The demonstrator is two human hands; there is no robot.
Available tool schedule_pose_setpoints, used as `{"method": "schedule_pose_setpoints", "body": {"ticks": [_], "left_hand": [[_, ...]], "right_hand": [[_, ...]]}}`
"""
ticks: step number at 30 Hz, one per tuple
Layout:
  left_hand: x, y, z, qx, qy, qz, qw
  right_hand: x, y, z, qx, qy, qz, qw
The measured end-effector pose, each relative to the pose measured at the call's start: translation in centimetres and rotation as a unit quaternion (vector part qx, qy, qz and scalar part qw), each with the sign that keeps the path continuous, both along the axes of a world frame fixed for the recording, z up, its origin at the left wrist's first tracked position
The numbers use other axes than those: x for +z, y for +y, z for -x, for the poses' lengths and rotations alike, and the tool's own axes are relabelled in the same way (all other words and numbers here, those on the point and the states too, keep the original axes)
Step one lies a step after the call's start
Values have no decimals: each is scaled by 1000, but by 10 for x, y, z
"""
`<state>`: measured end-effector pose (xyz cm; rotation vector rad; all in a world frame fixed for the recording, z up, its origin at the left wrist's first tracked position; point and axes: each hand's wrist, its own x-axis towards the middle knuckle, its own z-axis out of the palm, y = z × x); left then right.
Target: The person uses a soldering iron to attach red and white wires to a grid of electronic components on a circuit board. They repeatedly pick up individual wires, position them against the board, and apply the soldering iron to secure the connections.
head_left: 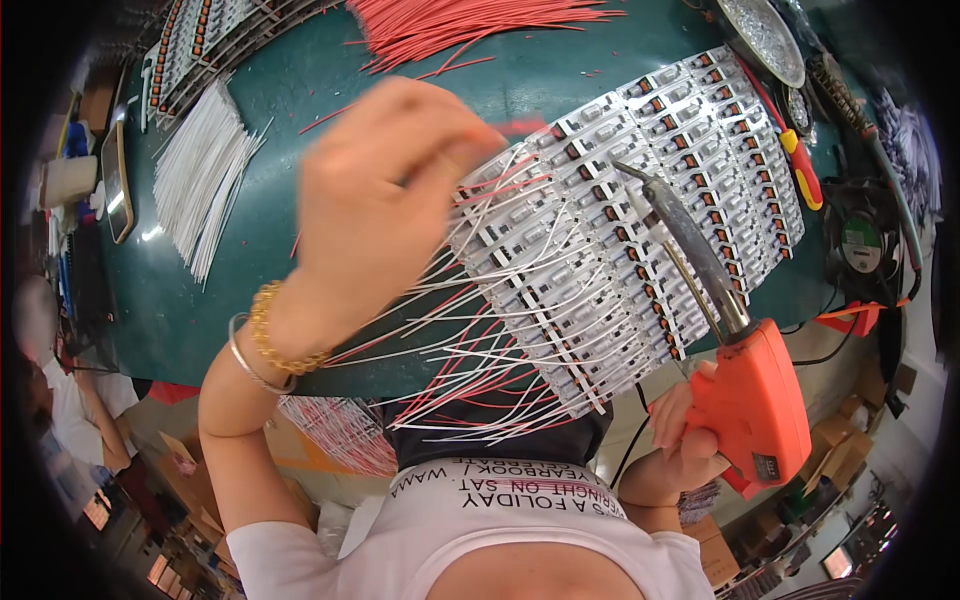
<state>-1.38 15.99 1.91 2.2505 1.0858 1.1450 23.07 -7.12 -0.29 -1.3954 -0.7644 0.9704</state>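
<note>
The right hand [690, 440] is clenched around the orange pistol-grip soldering gun [752, 400] at the near right edge of the table. The gun's long axis runs from the handle at near right up and to the far left, and its dark barrel ends in a bent tip [630, 172] that rests on or just over the panel of small circuit boards [640, 210]. The panel is a long white sheet of many little boards that lies slantwise on the green table [300, 120], stretching from the near middle out to the far right. The left hand [385, 190], raised and blurred, pinches a thin red wire [520, 127] at the panel's left edge. White and red wires [450, 350] already fan out from that edge toward the person. A bundle of white wires [205, 185] lies at the left. A heap of red wires [450, 25] lies at the far edge. A red and yellow screwdriver [795, 150] lies beside the panel on the right. A small black fan [862, 245] stands past it. Cardboard boxes [190, 480] sit on the floor below at near left.
</note>
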Motion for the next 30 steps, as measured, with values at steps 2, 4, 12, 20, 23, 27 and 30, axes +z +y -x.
{"method": "schedule_pose_setpoints", "body": {"ticks": [2, 4, 12, 20, 23, 27, 30], "left_hand": [[15, -5, 2, 44, -62, 127, 989], [28, -11, 2, 59, -52, 232, 970], [2, -27, -23, 1, 44, 196, 980], [-2, -31, -18, 4, 75, 102, 992], [-4, -30, -18, 1, 72, 108, 992], [-7, -31, -19, 4, 57, 116, 992], [-10, -31, -20, -1, 65, 104, 992]], "right_hand": [[-4, -6, -4, -2, 6, -14, 1000], [-8, -11, -10, 2, 7, -21, 1000], [10, 3, 3, 61, -32, -73, 995], [6, 0, 7, 62, -120, -23, 991], [15, 12, 17, 45, -69, -4, 997], [7, 2, 16, -2, -41, 5, 999], [-1, -7, 7, -4, -81, -2, 997]]}}
